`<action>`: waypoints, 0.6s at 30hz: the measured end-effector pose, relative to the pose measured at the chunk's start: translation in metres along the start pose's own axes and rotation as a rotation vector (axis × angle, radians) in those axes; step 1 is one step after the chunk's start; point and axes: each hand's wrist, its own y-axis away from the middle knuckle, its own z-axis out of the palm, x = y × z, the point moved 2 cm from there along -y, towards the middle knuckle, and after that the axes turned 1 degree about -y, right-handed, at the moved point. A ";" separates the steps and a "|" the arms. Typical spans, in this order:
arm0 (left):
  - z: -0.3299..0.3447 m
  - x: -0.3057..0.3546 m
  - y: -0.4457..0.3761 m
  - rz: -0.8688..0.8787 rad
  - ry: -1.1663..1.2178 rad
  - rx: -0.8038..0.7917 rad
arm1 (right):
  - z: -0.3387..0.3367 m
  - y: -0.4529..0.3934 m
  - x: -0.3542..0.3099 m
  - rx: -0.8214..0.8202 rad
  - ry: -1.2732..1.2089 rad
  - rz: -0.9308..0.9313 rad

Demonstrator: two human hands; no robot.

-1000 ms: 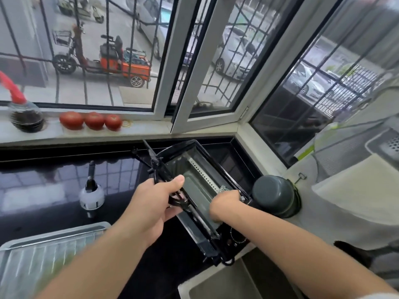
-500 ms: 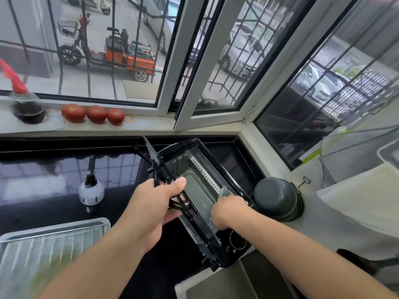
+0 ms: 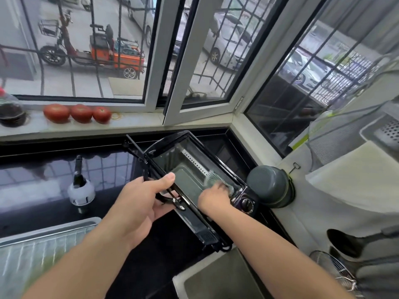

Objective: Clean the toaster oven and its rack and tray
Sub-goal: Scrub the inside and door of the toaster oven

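Note:
A black toaster oven lies tipped on the dark countertop with its opening facing up and its glass door swung open to the left. My left hand grips the door's handle and frame. My right hand reaches into the oven's cavity near the control knobs and holds a pale scrubbing cloth against the inner wall. At the lower left, a metal tray with the wire rack in it rests on the counter.
A grey pot stands right of the oven. A sink opens below it. A white sink stopper sits on the counter at left. Three tomatoes and a dark bottle line the windowsill. Ladles and a strainer lie at lower right.
My right hand with the cloth has shifted a little along the oven's inner wall toward the knobs. My left hand keeps its grip on the door.

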 end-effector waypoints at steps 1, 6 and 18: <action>-0.001 0.000 0.001 -0.005 0.003 -0.004 | 0.002 -0.004 0.000 0.100 -0.051 -0.054; -0.002 0.000 0.001 -0.020 0.020 0.003 | 0.004 -0.018 -0.002 0.319 -0.085 -0.166; 0.005 0.002 -0.002 -0.006 0.023 0.019 | -0.017 -0.016 -0.013 -0.140 -1.500 0.222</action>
